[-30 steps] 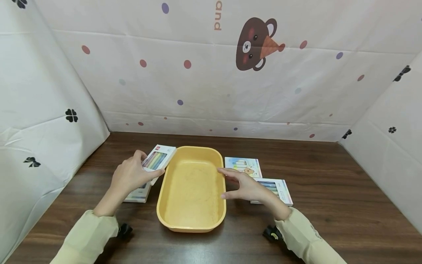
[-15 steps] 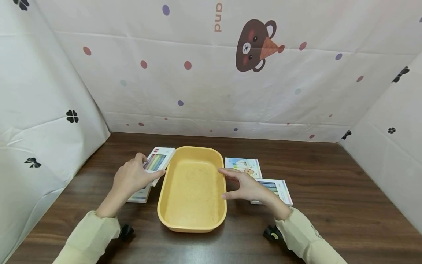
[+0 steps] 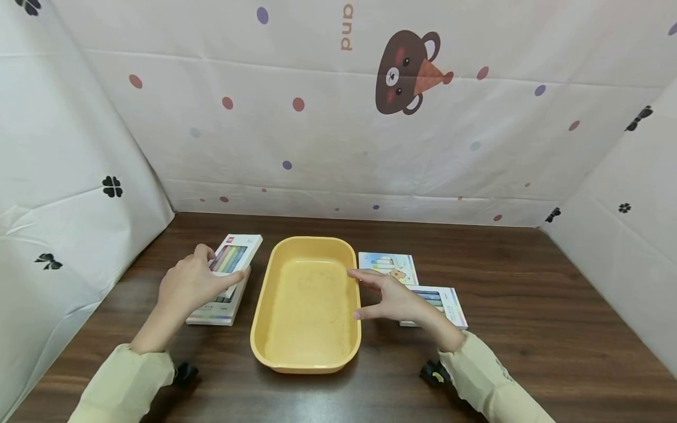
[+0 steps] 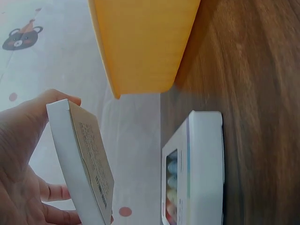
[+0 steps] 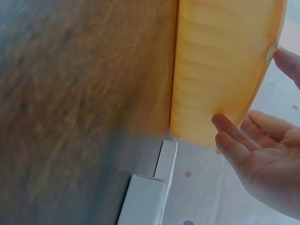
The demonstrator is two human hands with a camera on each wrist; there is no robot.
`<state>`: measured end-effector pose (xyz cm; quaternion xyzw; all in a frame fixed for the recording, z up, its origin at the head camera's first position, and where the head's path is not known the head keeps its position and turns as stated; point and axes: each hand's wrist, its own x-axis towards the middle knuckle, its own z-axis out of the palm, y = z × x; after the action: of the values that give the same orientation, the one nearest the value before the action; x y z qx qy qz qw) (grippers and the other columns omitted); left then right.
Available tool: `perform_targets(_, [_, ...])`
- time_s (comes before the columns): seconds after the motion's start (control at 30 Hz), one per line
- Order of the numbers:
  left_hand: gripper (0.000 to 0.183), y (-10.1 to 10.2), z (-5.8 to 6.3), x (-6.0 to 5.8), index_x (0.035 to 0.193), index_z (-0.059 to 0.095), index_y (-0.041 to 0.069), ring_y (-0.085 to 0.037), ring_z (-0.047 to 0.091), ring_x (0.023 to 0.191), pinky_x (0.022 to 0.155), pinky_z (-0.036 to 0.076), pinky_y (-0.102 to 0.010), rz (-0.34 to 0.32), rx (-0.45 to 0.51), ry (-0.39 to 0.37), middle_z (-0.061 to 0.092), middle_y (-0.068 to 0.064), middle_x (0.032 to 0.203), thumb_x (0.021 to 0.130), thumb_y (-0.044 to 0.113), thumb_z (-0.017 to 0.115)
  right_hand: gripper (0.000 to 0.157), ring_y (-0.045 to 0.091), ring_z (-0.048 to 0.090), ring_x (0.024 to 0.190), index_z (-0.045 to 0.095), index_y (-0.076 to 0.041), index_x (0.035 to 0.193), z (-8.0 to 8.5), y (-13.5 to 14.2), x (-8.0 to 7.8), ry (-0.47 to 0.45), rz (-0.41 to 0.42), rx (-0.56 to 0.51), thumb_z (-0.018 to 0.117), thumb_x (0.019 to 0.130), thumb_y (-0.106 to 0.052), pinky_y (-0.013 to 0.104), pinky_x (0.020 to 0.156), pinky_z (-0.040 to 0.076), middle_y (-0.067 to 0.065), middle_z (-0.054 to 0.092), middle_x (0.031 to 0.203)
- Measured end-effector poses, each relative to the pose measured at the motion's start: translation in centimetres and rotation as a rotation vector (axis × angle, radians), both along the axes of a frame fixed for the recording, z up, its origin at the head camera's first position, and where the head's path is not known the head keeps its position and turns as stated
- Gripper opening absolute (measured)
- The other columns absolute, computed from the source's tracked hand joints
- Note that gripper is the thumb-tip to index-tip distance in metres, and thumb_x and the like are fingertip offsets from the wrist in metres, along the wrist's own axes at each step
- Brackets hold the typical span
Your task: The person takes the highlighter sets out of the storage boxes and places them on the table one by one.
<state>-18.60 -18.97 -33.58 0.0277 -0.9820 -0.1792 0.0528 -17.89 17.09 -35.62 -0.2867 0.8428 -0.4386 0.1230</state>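
My left hand (image 3: 185, 283) grips a white box (image 3: 237, 254) by its sides, with coloured sticks showing through its window. In the left wrist view the held box (image 4: 89, 159) is raised and tilted, its beige printed back visible. Below it a similar white box (image 3: 210, 317) lies on the table, partly hidden by the hand. To the right stands a yellow plastic tub (image 3: 307, 305). My right hand (image 3: 388, 298) rests at the tub's right rim, thumb and index finger spread along it. In the right wrist view other fingers (image 5: 234, 145) touch the outer wall.
Right of the tub lie a white box (image 3: 452, 305) with a window, partly behind my forearm, and a box with a blue picture lid (image 3: 388, 264). The dark wooden table (image 3: 529, 282) ends at a patterned cloth wall (image 3: 296, 141); more cloth hangs on both sides.
My left hand has moved left with the held box, away from the tub's edge and over the lower box. The right hand stays at the tub's rim.
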Motion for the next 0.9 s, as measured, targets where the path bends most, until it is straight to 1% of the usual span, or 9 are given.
perform_targets(0.13, [0.087,-0.5,-0.1,0.1,0.108,0.045,0.0,-0.032,0.053,0.066,0.049,0.037,-0.036,0.007,-0.008,0.003,0.056,-0.022,0.084,0.064,0.074,0.058,0.077,0.028,0.032,0.129,0.038,0.001,0.136,0.0,0.0,0.0,-0.009,-0.001,-0.001,0.076,0.073,-0.015,0.045,0.101,0.031,0.015,0.037,0.141])
perform_targets(0.37, [0.083,-1.4,-0.3,0.1,0.105,0.045,-0.001,-0.032,0.053,0.065,0.048,0.037,-0.037,0.015,-0.013,0.024,0.055,-0.022,0.082,0.065,0.07,0.062,0.076,0.028,0.033,0.129,0.037,0.001,0.137,0.0,0.0,0.0,-0.015,-0.002,0.0,0.076,0.073,-0.013,0.045,0.101,0.031,0.014,0.037,0.141])
perform_targets(0.57, [0.084,-2.1,-0.4,0.1,0.105,0.043,-0.003,-0.033,0.053,0.065,0.047,0.036,-0.036,0.024,-0.019,-0.001,0.055,-0.023,0.081,0.066,0.068,0.062,0.077,0.027,0.033,0.129,0.037,0.001,0.137,0.1,0.0,0.0,-0.018,0.001,-0.003,0.076,0.073,-0.013,0.044,0.102,0.031,0.014,0.037,0.141])
perform_targets(0.73, [0.088,-2.6,-0.6,0.0,0.106,0.043,-0.005,-0.033,0.052,0.064,0.047,0.036,-0.036,0.036,-0.026,-0.017,0.054,-0.024,0.081,0.065,0.07,0.062,0.076,0.027,0.033,0.129,0.036,0.002,0.137,0.1,0.0,0.0,-0.017,0.005,0.0,0.076,0.073,-0.013,0.044,0.102,0.031,0.014,0.037,0.141])
perform_targets(0.9, [0.091,-3.0,-0.7,0.0,0.107,0.041,-0.006,-0.033,0.052,0.064,0.047,0.037,-0.036,0.05,-0.022,-0.026,0.054,-0.026,0.082,0.064,0.071,0.061,0.077,0.027,0.033,0.13,0.036,0.001,0.137,0.1,0.0,0.0,-0.014,0.005,0.006,0.076,0.073,-0.015,0.044,0.101,0.031,0.014,0.036,0.141])
